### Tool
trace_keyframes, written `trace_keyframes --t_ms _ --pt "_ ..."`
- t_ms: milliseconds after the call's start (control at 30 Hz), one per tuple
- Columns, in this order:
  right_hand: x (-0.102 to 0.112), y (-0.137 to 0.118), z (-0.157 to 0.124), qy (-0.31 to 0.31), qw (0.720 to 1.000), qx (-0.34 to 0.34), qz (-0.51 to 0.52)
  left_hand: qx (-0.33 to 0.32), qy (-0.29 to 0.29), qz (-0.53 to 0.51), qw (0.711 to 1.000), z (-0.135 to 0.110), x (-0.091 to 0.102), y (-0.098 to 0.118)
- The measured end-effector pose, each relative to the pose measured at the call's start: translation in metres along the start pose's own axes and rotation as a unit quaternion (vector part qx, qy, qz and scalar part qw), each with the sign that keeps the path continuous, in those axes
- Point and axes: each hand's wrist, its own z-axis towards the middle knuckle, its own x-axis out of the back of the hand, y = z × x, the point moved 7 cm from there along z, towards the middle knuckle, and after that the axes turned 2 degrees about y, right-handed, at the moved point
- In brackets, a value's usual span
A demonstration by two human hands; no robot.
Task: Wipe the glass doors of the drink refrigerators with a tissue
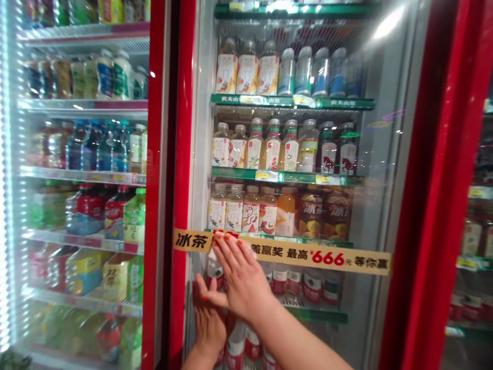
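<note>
Forearm [296, 331] foremost, a flat right hand [244, 277] apparently smooths a banner [327, 258], left hand [210, 324] outstretched below; any next stroke needs even pressure.

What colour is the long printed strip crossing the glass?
The strip is tan, lettered in red and black; head view.

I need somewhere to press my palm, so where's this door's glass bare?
Above the right end of the yellow strip, bare glass lies between the bottles behind it and the red upright. It's crowded leftward: the right hand covers part of the strip, the left hand just below.
</note>
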Motion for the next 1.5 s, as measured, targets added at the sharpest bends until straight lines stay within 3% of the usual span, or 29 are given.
trace_keyframes --t_ms 100,200,300,367,433,533,600,667,733,800,867,900,967,1033,1100,1167,1233,1300,1367,1467,1500 --pt "0.032 0.059 -0.089 0.015 0.992 -0.061 -0.112 -0.005 0.043 -0.003 0.999 0.002 0.010 0.009" --pt "0.064 0.129 -0.174 0.024 0.964 -0.195 -0.181 -0.020 0.048 -0.007 0.999 0.009 0.012 0.019" --pt "0.079 0.170 -0.210 0.048 0.917 -0.351 -0.184 -0.029 0.049 -0.011 0.998 0.016 0.013 0.022" --pt "0.069 0.159 -0.196 0.063 0.901 -0.399 -0.160 -0.034 0.050 -0.011 0.998 0.018 0.013 0.021" --pt "0.049 0.121 -0.158 0.064 0.916 -0.375 -0.128 -0.044 0.052 -0.013 0.998 0.019 0.014 0.020" --pt "0.014 0.049 -0.095 0.013 0.977 -0.198 -0.074 -0.062 0.055 -0.026 0.996 0.021 0.016 0.019" --pt "0.003 0.028 -0.085 -0.026 0.991 -0.104 -0.074 -0.067 0.063 -0.030 0.995 0.023 0.016 0.019" --pt "0.013 0.044 -0.104 -0.028 0.988 -0.108 -0.110 -0.067 0.070 -0.027 0.995 0.023 0.016 0.019" --pt "0.038 0.085 -0.138 -0.002 0.968 -0.198 -0.155 -0.066 0.073 -0.026 0.995 0.023 0.016 0.021" --pt "0.063 0.128 -0.172 0.028 0.927 -0.325 -0.183 -0.063 0.071 -0.027 0.995 0.022 0.016 0.023" --pt "0.075 0.147 -0.190 0.055 0.888 -0.418 -0.185 -0.061 0.070 -0.028 0.995 0.022 0.017 0.025" --pt "0.074 0.144 -0.190 0.062 0.882 -0.433 -0.177 -0.061 0.070 -0.027 0.995 0.022 0.018 0.025" --pt "0.062 0.121 -0.174 0.045 0.909 -0.386 -0.151 -0.062 0.071 -0.026 0.995 0.023 0.020 0.025" --pt "0.046 0.095 -0.155 0.005 0.950 -0.280 -0.135 -0.060 0.070 -0.025 0.995 0.024 0.021 0.024" --pt "0.043 0.096 -0.157 -0.009 0.958 -0.251 -0.140 -0.062 0.070 -0.028 0.995 0.025 0.021 0.024" --pt "0.056 0.130 -0.178 0.023 0.927 -0.341 -0.154 -0.062 0.072 -0.031 0.995 0.025 0.020 0.024" --pt "0.070 0.166 -0.201 0.080 0.873 -0.455 -0.153 -0.061 0.078 -0.034 0.995 0.025 0.019 0.025" --pt "0.074 0.178 -0.207 0.126 0.842 -0.504 -0.142 -0.056 0.083 -0.034 0.994 0.023 0.018 0.024" --pt "0.067 0.168 -0.192 0.124 0.861 -0.477 -0.127 -0.049 0.083 -0.033 0.995 0.020 0.017 0.022" --pt "0.051 0.139 -0.156 0.046 0.946 -0.300 -0.116 -0.041 0.082 -0.034 0.995 0.015 0.014 0.017" --pt "0.051 0.137 -0.150 0.026 0.960 -0.251 -0.119 -0.038 0.083 -0.034 0.995 0.013 0.013 0.016"
